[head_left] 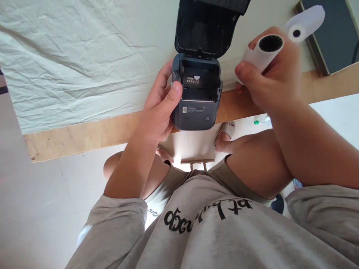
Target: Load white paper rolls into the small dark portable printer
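A small dark grey printer (196, 108) stands at the table's near edge with its lid (206, 28) swung up and its paper bay showing. My left hand (161, 104) grips the printer's left side, thumb on the top rim. To the right of the printer, my right hand (269, 78) is closed round a white roll with a dark hollow core (266, 50), held just above the table. Behind my right hand lies a second white paper roll (304, 24) on the table.
A creased pale cloth (84, 63) covers the wooden table (84, 134), whose bare edge runs across the view. A dark flat device (333, 37) lies at the far right. Below the table are my knees, sandalled feet and a small green-capped item (256, 121) on the floor.
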Tool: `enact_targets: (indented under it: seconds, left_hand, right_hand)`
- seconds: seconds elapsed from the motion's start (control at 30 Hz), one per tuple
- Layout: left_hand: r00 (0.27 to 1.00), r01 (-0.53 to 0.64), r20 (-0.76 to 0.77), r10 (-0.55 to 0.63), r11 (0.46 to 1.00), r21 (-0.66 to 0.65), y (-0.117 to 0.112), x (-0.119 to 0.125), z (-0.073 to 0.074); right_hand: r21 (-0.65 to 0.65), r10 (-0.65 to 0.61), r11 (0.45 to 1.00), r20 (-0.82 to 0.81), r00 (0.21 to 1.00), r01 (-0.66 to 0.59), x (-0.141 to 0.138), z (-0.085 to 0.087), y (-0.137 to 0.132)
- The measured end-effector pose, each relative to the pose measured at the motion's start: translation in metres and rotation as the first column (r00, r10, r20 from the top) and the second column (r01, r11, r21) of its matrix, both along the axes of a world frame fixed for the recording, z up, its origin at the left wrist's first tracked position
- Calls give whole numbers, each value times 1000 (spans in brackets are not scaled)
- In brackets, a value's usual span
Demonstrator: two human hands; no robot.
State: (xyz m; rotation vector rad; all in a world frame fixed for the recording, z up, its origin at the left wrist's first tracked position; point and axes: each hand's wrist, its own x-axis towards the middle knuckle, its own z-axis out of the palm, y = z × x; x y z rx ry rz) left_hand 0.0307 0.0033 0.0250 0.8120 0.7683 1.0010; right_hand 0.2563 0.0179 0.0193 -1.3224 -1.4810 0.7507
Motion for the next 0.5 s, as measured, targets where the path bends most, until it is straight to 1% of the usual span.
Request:
enact_targets:
  seconds: [0.03, 0.1, 0.13, 0.17, 0.23, 0.3, 0.37, 0.43, 0.5]
  left_hand:
    - [1000, -4, -4, 4, 1000, 3, 0, 1, 1]
    - [1000, -14, -26, 14, 1000, 2, -1, 2, 2]
    - [999, -17, -37, 17, 1000, -2, -1, 2, 2]
    - [999, -20, -42, 20, 1000, -5, -1, 3, 2]
    - [999, -19, -31, 20, 1000, 5, -2, 3, 3]
    - [1000, -17, -10, 18, 999, 27, -3, 3, 2]
    - [1000, -12, -2, 12, 999, 45, -3, 3, 1]
    - [1000, -7, -9, 8, 999, 45, -3, 2, -1]
    - [1000, -6, -14, 7, 999, 35, -2, 1, -2]
  right_hand:
    - [80, -14, 997, 115, 993, 4, 0, 1, -2]
    - [205, -60, 979, 327, 943, -9, 2, 3, -3]
    - [224, -72, 974, 392, 917, -20, 3, 2, -2]
    - [213, -69, 977, 423, 903, -25, 4, 1, -1]
    - [177, -59, 984, 458, 887, -27, 5, -4, 3]
    - [126, -74, 992, 503, 861, 12, 4, -7, 6]
    - [59, -68, 997, 532, 844, 43, 2, -7, 6]
    - [47, -30, 999, 507, 861, 7, 2, 0, 1]
    - [91, -9, 995, 414, 910, -32, 9, 10, -7]
